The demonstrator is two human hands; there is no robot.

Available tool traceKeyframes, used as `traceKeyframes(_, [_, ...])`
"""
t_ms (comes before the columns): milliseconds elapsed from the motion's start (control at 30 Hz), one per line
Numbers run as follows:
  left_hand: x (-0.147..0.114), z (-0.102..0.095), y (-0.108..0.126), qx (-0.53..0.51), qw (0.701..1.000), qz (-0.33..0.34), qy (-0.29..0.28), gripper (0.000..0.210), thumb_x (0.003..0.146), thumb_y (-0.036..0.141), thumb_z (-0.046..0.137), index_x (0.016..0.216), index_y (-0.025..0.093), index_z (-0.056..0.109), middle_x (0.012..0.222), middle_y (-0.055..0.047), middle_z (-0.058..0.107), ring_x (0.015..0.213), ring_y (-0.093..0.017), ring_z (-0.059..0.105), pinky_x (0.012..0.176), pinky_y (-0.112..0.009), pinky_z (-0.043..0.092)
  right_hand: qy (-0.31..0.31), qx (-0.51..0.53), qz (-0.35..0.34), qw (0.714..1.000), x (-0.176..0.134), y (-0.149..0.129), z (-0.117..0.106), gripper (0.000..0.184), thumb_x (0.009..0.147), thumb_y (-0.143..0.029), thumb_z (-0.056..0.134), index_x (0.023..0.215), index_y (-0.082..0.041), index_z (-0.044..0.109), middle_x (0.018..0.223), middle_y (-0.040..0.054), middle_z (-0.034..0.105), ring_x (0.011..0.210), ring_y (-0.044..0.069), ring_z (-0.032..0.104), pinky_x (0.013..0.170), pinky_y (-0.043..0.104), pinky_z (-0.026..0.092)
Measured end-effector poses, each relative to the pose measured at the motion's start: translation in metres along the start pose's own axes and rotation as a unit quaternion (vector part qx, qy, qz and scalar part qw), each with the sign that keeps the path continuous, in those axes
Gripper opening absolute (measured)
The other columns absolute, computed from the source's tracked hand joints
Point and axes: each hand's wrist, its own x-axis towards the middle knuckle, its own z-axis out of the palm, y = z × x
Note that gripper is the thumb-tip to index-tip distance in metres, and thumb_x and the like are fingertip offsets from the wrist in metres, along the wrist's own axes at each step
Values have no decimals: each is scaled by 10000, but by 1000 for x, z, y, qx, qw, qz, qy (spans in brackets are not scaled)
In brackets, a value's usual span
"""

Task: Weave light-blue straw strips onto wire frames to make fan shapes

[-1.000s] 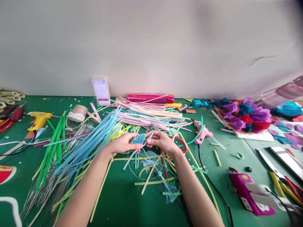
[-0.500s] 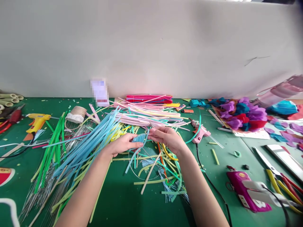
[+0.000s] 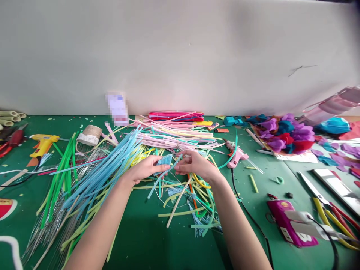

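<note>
Between the thumb and fingers of my left hand (image 3: 144,169) is a small light-blue ribbed piece (image 3: 165,160). A loose light-blue strip (image 3: 153,190) slants across its right side, with its lower end hanging down. My right hand (image 3: 199,165) is closed beside it, thumb and fingertips pinched around the strip's upper part; the fingers partly hide the grip. Below both hands shows a thin round wire hoop (image 3: 171,206), whose top is hidden by them. Under the hands lie green and yellow strip offcuts (image 3: 171,215) and blue frayed tassels (image 3: 197,219).
Blue strips (image 3: 107,161) and green strips (image 3: 60,176) lie left, pink strips (image 3: 174,140) behind. A yellow glue gun (image 3: 43,145), twine roll (image 3: 89,135), pink glue gun (image 3: 237,155), fabric flowers (image 3: 287,135), scissors (image 3: 317,193) and a magenta power bank (image 3: 289,223) surround the work.
My right hand's fingers have curled in and lowered slightly against the blue strip. The wire hoop has shifted a little up and right. The whole view has moved slightly.
</note>
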Motion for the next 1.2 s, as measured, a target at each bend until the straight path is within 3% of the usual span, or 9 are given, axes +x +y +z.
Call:
traceKeyframes(167, [0, 0, -1, 32, 999, 15, -23, 380, 820, 526, 678, 926, 162, 668, 826, -12, 668, 768, -174, 597, 716, -269, 443, 3, -47, -39, 998, 1, -1, 5, 562, 644, -252, 859, 1106, -193, 546, 708, -7, 721, 645, 163, 695, 588, 269, 551])
traceKeyframes(433, [6, 6, -8, 29, 999, 13, -30, 375, 829, 504, 676, 964, 156, 646, 785, -14, 659, 732, -172, 596, 696, -274, 458, 16, -53, -75, 996, 6, 7, 3, 548, 643, -250, 845, 1089, -211, 529, 764, -10, 729, 678, 164, 698, 688, 303, 535])
traceKeyframes(700, [8, 11, -5, -2, 1000, 19, -21, 402, 789, 492, 718, 998, 154, 662, 787, -18, 669, 722, -175, 600, 700, -284, 465, 28, -35, -69, 997, 4, 1, 2, 348, 682, -334, 829, 939, -184, 650, 734, 16, 741, 695, 175, 702, 698, 298, 543])
traceKeyframes(900, [6, 13, -1, -6, 999, 25, -29, 376, 812, 473, 699, 1007, 155, 654, 770, -4, 654, 714, -162, 583, 694, -272, 451, 49, -70, -127, 988, 4, 1, 3, 277, 730, -374, 790, 902, -207, 651, 689, 6, 731, 690, 192, 706, 687, 312, 544])
traceKeyframes(1200, [6, 13, -1, -11, 999, 33, -27, 380, 802, 508, 705, 917, 158, 616, 750, -9, 654, 699, -164, 589, 696, -285, 452, 92, -121, -194, 969, 2, 1, 12, 148, 776, -330, 742, 858, -235, 664, 777, 15, 736, 749, 215, 711, 697, 322, 540])
